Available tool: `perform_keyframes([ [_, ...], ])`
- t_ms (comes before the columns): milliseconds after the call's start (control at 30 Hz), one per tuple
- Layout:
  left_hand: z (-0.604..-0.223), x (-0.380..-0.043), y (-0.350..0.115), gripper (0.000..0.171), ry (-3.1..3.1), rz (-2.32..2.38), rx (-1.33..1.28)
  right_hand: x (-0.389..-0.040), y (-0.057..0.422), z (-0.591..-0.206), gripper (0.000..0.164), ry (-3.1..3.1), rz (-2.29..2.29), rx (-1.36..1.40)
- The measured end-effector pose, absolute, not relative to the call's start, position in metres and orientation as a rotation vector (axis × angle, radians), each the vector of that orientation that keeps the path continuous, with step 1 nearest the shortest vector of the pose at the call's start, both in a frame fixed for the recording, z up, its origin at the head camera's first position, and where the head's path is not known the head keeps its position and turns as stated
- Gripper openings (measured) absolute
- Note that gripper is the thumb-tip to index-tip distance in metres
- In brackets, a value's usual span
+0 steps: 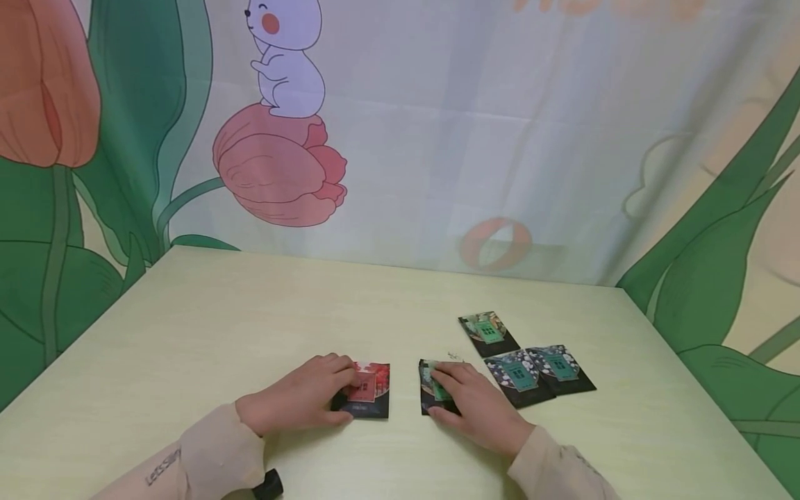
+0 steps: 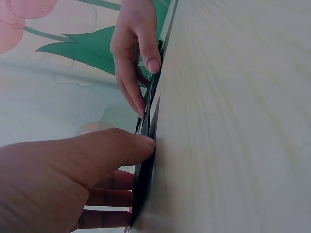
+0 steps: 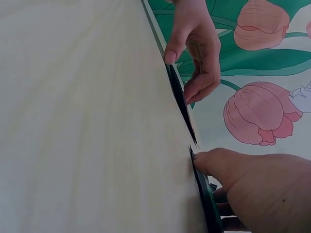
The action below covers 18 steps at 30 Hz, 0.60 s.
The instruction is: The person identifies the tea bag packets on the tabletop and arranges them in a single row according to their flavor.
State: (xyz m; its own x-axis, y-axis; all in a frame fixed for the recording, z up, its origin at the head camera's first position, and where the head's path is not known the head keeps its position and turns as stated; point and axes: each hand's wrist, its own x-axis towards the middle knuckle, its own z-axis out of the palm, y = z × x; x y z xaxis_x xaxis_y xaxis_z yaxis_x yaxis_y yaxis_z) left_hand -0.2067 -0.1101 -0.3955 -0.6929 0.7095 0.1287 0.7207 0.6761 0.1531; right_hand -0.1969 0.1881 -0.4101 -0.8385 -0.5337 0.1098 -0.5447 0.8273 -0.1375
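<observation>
In the head view my left hand (image 1: pixel 312 392) grips a flat red-and-black sachet (image 1: pixel 375 392) by its left part, thumb at the near edge and fingers over the top. To its right, my right hand (image 1: pixel 471 399) holds a green-and-black sachet (image 1: pixel 428 399) in the same way, covering much of its right side. A gap separates the two sachets. From the side, the left wrist view shows the left thumb (image 2: pixel 129 148) against the sachet's dark edge (image 2: pixel 143 182). In the right wrist view the right thumb (image 3: pixel 214 162) lies at its sachet's edge (image 3: pixel 206 201).
Behind and right of the right hand lie another green-and-black sachet (image 1: pixel 487 332) and two blue-and-black ones, a left one (image 1: pixel 515 378) and a right one (image 1: pixel 562 368), on the pale table (image 1: pixel 250 305). A black object (image 1: pixel 269 484) shows under the left sleeve. A printed curtain (image 1: pixel 406 139) hangs behind.
</observation>
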Motion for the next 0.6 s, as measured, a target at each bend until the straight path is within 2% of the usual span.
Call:
perform_keyframes([
  [600, -0.399, -0.208, -0.108, 0.043, -2.858, -0.303, -1.183, -0.196, 0.168, -0.410, 0.063, -2.936, 0.210, 0.905],
])
